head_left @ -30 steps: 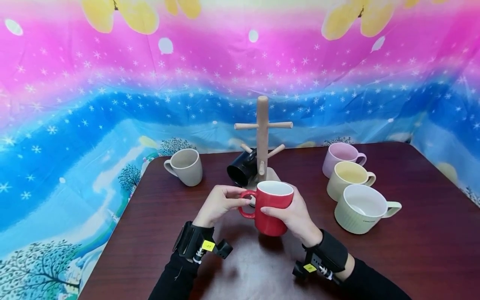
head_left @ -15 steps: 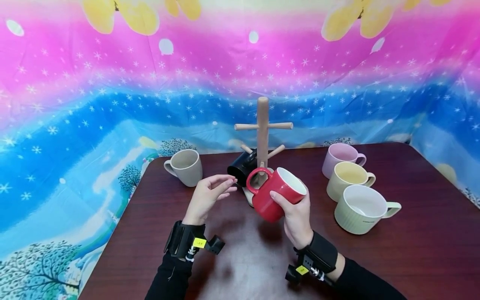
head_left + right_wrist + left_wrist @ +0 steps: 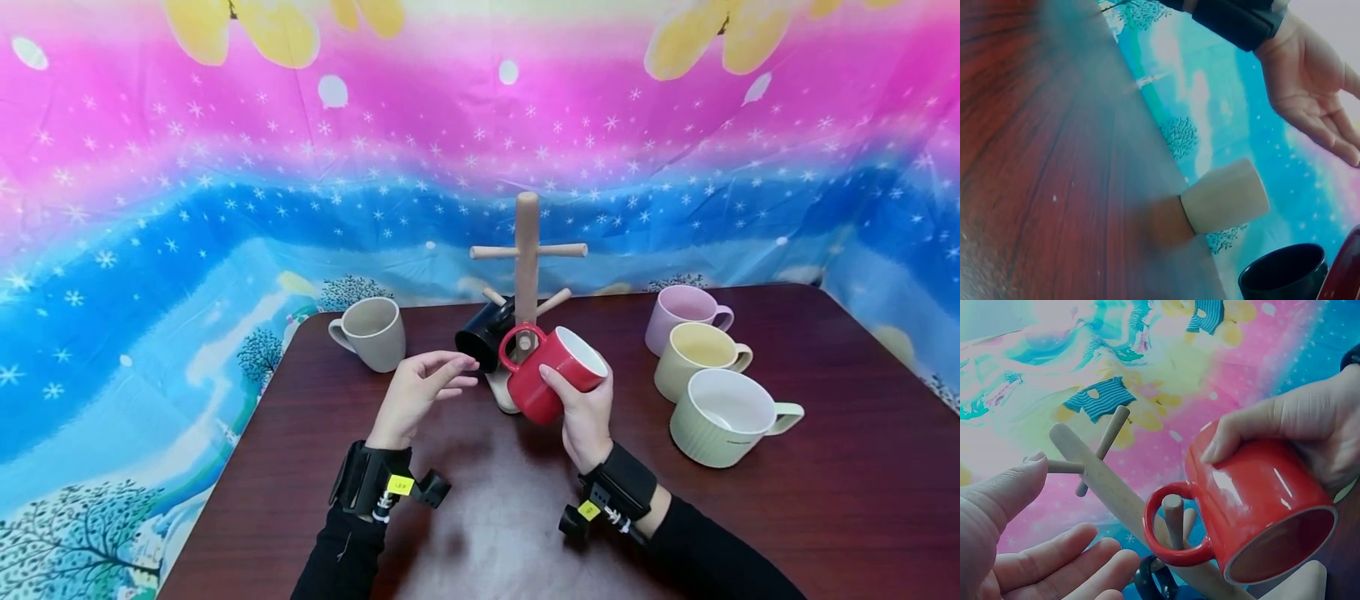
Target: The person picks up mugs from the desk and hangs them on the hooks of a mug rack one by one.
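The red mug [image 3: 547, 387] is at the centre of the frame, in front of the wooden rack [image 3: 527, 267], raised off the table [image 3: 465, 533] and tilted, mouth toward the upper right. The right hand [image 3: 587, 417] grips it round the body, thumb on the near side; this hold presumably leaves the handle [image 3: 1179, 556] free and directed at the rack. The lower front peg [image 3: 525, 342] appears within the handle's loop; the views do not settle whether its tip enters the loop or only lies behind it. The left hand [image 3: 420, 392], left of the mug, is released and holds nothing, probably set aside for clearance. Mug count: six. One is the red mug; one black mug [image 3: 480, 332], low on the rack's left, tilts and appears to hang by its handle; one grey mug [image 3: 377, 337] stands at centre left; one pink mug [image 3: 667, 321], one yellow mug [image 3: 678, 372] and one pale green mug [image 3: 705, 429] stand in line at the right, handles rightward, likely for orderly access. Rack count: one, with five pegs visible, two upper and three lower.
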`<action>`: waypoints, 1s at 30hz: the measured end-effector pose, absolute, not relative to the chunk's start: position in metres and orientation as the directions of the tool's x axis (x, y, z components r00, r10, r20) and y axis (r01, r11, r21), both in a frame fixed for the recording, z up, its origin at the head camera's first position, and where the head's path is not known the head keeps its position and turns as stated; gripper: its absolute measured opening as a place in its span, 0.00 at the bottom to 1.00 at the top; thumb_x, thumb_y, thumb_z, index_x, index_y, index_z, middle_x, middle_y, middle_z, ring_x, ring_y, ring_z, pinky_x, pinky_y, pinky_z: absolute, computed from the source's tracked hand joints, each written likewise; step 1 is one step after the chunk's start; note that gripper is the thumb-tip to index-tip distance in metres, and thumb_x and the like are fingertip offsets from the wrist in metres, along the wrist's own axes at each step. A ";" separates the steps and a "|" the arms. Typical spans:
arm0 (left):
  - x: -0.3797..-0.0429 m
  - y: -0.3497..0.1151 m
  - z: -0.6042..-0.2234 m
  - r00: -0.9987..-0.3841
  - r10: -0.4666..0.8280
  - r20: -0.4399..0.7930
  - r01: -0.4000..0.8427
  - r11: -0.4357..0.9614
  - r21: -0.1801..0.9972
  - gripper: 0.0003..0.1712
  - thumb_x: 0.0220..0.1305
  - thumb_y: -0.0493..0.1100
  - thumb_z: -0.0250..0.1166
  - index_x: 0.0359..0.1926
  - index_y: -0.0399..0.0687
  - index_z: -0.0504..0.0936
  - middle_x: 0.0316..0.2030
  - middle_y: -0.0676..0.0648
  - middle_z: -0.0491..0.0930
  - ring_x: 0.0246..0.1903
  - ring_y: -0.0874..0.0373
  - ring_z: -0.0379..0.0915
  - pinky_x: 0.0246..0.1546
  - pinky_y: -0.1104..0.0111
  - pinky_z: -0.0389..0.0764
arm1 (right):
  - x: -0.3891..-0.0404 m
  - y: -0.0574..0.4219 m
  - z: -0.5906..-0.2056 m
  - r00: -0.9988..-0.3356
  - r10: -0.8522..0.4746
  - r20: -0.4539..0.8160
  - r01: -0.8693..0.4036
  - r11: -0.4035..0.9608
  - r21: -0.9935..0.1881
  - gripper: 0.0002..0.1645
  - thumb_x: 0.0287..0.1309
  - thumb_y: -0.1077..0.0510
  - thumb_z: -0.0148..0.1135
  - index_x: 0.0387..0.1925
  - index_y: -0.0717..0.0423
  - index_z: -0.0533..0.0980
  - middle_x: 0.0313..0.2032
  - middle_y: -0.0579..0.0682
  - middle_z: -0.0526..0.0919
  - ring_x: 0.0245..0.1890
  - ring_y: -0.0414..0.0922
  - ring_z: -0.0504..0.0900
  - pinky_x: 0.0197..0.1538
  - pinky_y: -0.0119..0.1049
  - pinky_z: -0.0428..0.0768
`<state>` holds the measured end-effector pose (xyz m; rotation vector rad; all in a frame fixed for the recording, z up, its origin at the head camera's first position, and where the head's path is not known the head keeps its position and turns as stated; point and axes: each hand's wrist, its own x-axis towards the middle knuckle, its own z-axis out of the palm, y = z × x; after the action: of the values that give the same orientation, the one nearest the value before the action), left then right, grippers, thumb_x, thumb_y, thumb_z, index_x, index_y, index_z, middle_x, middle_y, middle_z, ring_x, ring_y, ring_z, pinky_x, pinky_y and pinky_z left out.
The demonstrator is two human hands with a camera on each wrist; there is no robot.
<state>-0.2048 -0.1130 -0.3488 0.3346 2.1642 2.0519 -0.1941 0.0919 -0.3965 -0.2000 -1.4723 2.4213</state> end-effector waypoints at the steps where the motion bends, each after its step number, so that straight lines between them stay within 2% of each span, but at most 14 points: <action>1: -0.205 -0.113 -0.349 -0.965 0.258 0.052 0.065 0.046 0.997 0.21 0.64 0.47 0.57 0.48 0.33 0.77 0.45 0.37 0.80 0.38 0.58 0.82 0.45 0.63 0.79 | -0.196 0.092 -0.397 -0.944 0.328 0.034 -0.183 -0.435 -0.881 0.41 0.49 0.69 0.61 0.61 0.51 0.51 0.52 0.44 0.66 0.54 0.43 0.65 0.44 0.31 0.79; 6: -0.205 -0.113 -0.349 -0.962 0.268 0.043 0.058 0.048 0.997 0.21 0.65 0.48 0.57 0.48 0.33 0.77 0.44 0.38 0.81 0.37 0.59 0.82 0.48 0.58 0.78 | -0.203 0.091 -0.402 -0.938 0.347 0.010 -0.176 -0.450 -0.876 0.41 0.49 0.69 0.62 0.60 0.52 0.51 0.51 0.44 0.66 0.54 0.43 0.66 0.44 0.30 0.78; 12: -0.206 -0.112 -0.350 -0.959 0.278 0.045 0.064 0.059 0.996 0.21 0.66 0.49 0.55 0.45 0.32 0.78 0.42 0.38 0.82 0.36 0.59 0.82 0.46 0.59 0.79 | -0.210 0.090 -0.410 -0.937 0.350 -0.001 -0.175 -0.468 -0.866 0.41 0.49 0.69 0.62 0.61 0.54 0.51 0.52 0.44 0.66 0.54 0.42 0.66 0.45 0.29 0.77; 17: -0.207 -0.111 -0.350 -0.959 0.278 0.052 0.071 0.057 0.996 0.22 0.66 0.48 0.55 0.45 0.31 0.78 0.41 0.37 0.82 0.34 0.59 0.82 0.46 0.55 0.78 | -0.216 0.091 -0.415 -0.946 0.323 -0.018 -0.153 -0.497 -0.854 0.41 0.50 0.68 0.62 0.61 0.53 0.51 0.52 0.44 0.66 0.55 0.42 0.65 0.47 0.30 0.77; 20: -0.207 -0.112 -0.351 -0.964 0.260 0.058 0.075 0.059 0.995 0.21 0.66 0.47 0.55 0.44 0.30 0.78 0.38 0.40 0.83 0.33 0.60 0.82 0.44 0.57 0.79 | -0.218 0.093 -0.418 -0.950 0.310 -0.029 -0.138 -0.502 -0.854 0.40 0.51 0.67 0.62 0.61 0.51 0.52 0.52 0.43 0.65 0.56 0.42 0.65 0.47 0.29 0.77; 30: -0.207 -0.111 -0.351 -0.963 0.264 0.053 0.074 0.071 0.995 0.22 0.65 0.48 0.56 0.44 0.29 0.78 0.37 0.42 0.84 0.33 0.58 0.82 0.44 0.56 0.79 | -0.221 0.094 -0.424 -0.963 0.268 0.011 -0.154 -0.521 -0.839 0.40 0.51 0.68 0.61 0.62 0.51 0.53 0.54 0.44 0.66 0.57 0.44 0.64 0.47 0.30 0.78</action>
<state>-0.2071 -0.1109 -0.3505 0.3495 2.1910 2.0197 -0.2206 0.0941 -0.4239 -0.1748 -1.3837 2.5406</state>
